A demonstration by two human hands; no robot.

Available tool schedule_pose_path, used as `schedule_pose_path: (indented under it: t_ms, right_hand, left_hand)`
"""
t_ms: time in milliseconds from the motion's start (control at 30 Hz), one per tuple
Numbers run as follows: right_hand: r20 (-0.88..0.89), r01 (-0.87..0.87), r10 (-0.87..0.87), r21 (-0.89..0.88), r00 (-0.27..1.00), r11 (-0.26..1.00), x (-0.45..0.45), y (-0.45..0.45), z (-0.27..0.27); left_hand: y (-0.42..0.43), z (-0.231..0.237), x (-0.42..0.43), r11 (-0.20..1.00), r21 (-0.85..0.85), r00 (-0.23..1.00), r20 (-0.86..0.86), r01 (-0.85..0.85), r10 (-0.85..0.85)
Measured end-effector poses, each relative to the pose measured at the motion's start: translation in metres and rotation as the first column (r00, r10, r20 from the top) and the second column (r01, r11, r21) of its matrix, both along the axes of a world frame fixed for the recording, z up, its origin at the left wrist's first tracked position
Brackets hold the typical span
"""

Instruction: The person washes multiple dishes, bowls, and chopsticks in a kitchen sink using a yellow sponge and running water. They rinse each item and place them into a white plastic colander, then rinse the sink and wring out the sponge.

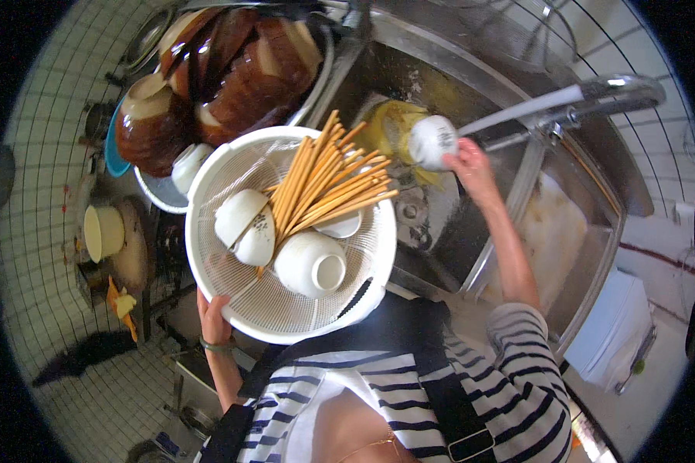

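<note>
My left hand (213, 318) grips the lower left rim of a white plastic colander (292, 333), held in front of my body. Inside the colander lie several white bowls, one upside down (310, 263), and a bundle of wooden chopsticks (324, 185) that leans over its far right rim. My right hand (472, 168) holds a white bowl (433, 143) with dark marks by its edge, above the sink basin (440, 231). Beneath that bowl, something yellowish and translucent (397, 124) lies in the basin.
A faucet (556, 127) reaches over the sink from the right, above the divider to a second basin (562, 231). Stacked brown-glazed bowls (249, 75) stand at the upper left, with a small white bowl (190, 168) beside them. A cream container (104, 233) is at far left.
</note>
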State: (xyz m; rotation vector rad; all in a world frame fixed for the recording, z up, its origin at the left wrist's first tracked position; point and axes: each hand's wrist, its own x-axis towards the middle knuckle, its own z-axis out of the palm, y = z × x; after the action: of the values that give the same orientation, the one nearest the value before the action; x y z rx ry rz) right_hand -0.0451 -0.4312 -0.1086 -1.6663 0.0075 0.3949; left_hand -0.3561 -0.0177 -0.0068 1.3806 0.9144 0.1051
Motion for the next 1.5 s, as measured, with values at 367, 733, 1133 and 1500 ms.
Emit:
schedule_pose_path:
  t_ms: [367,733,1133,1500]
  right_hand:
    - [-0.239,0.048,0.28,0.833,0.93,0.551,-0.01,0.08,0.172]
    - [-0.113,-0.593,0.659,0.345,0.743,0.728,-0.049,0.217,0.129]
    - [-0.245,-0.409,0.343,-0.713,0.907,0.57,-0.011,0.026,-0.151]
    - [-0.116,-0.681,0.892,-0.69,0.437,0.244,-0.1,0.085,-0.277]
  left_hand:
    - [-0.007,0.008,0.009,0.997,-0.018,0.996,0.06,0.069,-0.068]
    - [-0.007,0.002,-0.001,0.999,0.002,0.998,0.055,0.032,-0.032]
    - [-0.006,-0.003,-0.002,0.994,0.084,0.997,-0.021,-0.069,0.071]
    - [-0.003,-0.001,0.002,0.996,0.092,0.998,-0.054,-0.022,0.027]
